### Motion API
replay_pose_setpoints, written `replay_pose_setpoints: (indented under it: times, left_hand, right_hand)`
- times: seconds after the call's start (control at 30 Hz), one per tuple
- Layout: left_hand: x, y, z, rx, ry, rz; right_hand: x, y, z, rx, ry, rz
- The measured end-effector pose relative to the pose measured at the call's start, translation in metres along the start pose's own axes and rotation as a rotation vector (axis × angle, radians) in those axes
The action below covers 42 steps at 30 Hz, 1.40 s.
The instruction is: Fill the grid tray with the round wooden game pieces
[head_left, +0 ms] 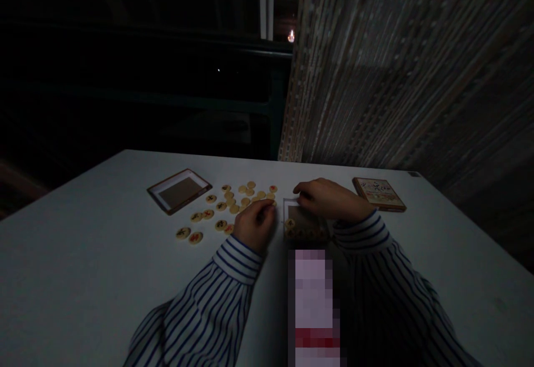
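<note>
Round wooden xiangqi pieces (221, 206) with red or black characters lie scattered on the white table, some plain side up. My left hand (254, 223) is closed at their right edge, thumb and forefinger pressed together; whatever it may hold is hidden. A shallow open box (286, 209) stands just right of it, with several pieces lined up along its near side. Over the far right part of this box, my right hand (327, 197) reaches in from the right with bent fingers pointing down. Its fingertips are in shadow, so anything between them cannot be made out.
An open, shallow box part (167, 207) lies beyond the pieces at the left. At the right rests a flat box with a printed picture cover (379, 192). A string curtain (354, 78) hangs behind the table's far edge. The room is dim.
</note>
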<state>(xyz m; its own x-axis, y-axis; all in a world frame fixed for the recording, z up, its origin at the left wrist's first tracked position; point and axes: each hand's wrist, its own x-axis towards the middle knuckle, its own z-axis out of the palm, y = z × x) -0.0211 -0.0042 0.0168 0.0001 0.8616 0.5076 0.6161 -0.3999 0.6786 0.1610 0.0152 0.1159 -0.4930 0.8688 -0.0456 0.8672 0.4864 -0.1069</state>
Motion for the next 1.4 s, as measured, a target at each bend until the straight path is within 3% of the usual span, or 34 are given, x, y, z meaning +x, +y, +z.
replay_pose_setpoints:
  times: [0.43, 0.8, 0.97, 1.13, 1.4]
  left_hand:
    - [0.005, 0.008, -0.014, -0.072, 0.095, -0.100]
    - [0.009, 0.002, -0.050, -0.014, 0.133, -0.120]
    - [0.010, -0.007, -0.069, 0.038, 0.169, -0.141]
    - [0.009, -0.024, -0.085, 0.087, 0.297, -0.168]
    - [0.002, -0.046, -0.097, 0.081, 0.437, -0.252]
  right_hand:
    - [-0.003, -0.002, -0.007, 0.002, 0.049, -0.068]
    - [-0.003, -0.008, -0.007, -0.017, 0.085, -0.104]
    - [0.000, -0.011, -0.005, -0.026, 0.067, -0.086]
    - [0.001, -0.013, -0.004, -0.027, 0.095, -0.116]
    - [0.002, -0.019, -0.003, 0.038, 0.165, -0.173]
